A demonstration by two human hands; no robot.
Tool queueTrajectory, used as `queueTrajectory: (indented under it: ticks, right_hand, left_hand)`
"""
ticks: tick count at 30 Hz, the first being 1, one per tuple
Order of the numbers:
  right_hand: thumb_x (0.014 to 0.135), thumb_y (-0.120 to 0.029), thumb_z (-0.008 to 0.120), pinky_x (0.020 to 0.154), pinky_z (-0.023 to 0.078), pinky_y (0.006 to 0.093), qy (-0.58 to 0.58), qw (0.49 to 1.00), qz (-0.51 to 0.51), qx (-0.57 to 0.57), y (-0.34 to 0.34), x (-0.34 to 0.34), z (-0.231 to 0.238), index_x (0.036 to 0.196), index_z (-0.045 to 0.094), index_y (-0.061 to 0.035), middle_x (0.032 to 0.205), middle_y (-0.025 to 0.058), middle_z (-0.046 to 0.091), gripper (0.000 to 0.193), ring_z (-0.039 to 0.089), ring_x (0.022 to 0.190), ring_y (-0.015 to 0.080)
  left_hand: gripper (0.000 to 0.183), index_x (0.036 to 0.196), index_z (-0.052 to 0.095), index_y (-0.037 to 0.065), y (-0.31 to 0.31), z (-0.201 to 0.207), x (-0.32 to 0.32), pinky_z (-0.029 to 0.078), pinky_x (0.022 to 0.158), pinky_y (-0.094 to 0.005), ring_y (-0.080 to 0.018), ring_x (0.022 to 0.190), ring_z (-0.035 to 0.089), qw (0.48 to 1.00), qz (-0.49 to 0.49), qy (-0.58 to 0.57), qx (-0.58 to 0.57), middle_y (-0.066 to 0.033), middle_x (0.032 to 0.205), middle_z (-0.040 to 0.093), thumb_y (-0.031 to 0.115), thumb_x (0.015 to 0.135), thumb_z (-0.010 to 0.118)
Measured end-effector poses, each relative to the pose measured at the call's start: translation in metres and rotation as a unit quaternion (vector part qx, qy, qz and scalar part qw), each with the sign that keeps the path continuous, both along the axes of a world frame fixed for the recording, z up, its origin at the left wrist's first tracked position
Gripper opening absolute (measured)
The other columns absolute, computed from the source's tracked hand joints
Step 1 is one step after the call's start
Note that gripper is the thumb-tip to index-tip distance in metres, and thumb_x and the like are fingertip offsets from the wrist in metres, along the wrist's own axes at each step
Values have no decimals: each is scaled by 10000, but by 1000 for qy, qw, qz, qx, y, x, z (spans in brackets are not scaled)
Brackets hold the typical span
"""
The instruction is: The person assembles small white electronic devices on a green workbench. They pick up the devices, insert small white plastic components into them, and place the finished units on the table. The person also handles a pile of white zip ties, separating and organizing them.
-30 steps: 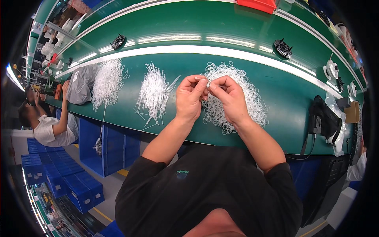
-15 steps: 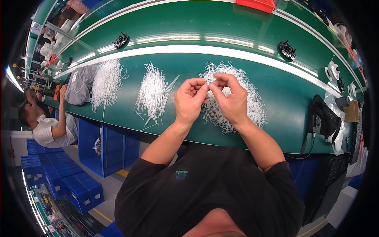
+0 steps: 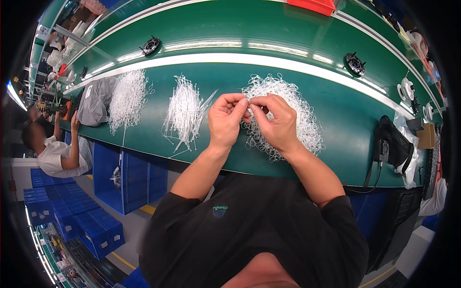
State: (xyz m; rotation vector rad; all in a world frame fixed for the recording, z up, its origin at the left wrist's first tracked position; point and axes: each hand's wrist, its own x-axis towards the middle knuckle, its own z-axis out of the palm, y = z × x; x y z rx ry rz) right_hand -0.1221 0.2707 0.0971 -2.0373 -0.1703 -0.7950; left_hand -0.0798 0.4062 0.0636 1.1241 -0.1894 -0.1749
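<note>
My left hand [image 3: 224, 121] and my right hand [image 3: 276, 121] meet fingertip to fingertip above the bench, both closed in a pinch. Whatever lies between the fingertips is too small to make out. Just behind and under my right hand spreads a pile of white cable ties bent into loops [image 3: 307, 129]. To the left of my left hand lies a heap of straight white cable ties [image 3: 186, 108], some pointing outward. A further pile of looped white ties [image 3: 128, 101] sits farther left.
The green bench [image 3: 350, 144] has a grey plastic bag [image 3: 96, 103] at left and a black bag [image 3: 391, 141] at right. Black round parts [image 3: 354, 64] and a red bin [image 3: 312, 6] stand beyond. A co-worker [image 3: 60, 153] sits at far left near blue crates [image 3: 96, 230].
Both hands have shifted slightly left. My right hand's fingers have curled in closer to the left fingertips. The co-worker's arms have moved a little.
</note>
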Motion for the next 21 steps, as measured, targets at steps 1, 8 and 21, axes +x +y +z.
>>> queueTrajectory:
  ticks: [1,8,21]
  right_hand:
    - [800,-31,715,665,497,349,-5,1000,2,-3,0,1,-1,870,685,-63,746,59,665,83,629,647,228]
    - [817,16,709,607,504,303,20,1000,17,-11,0,0,0,895,695,-23,772,94,673,88,632,659,187]
    - [828,-13,714,647,506,298,91,995,4,36,-12,-2,-4,873,669,-19,809,74,680,64,613,678,168]
  left_hand:
    - [139,1045,617,-39,0,0,1,554,563,-225,-93,683,635,1000,1,1,-1,-72,850,667,60,952,646]
    - [119,1030,639,-23,3,-2,-1,539,567,-217,-79,690,626,999,2,-18,34,-57,847,676,58,944,656]
    - [141,936,688,8,19,9,10,531,646,-303,-175,705,658,931,-56,-185,311,-102,865,680,133,872,704]
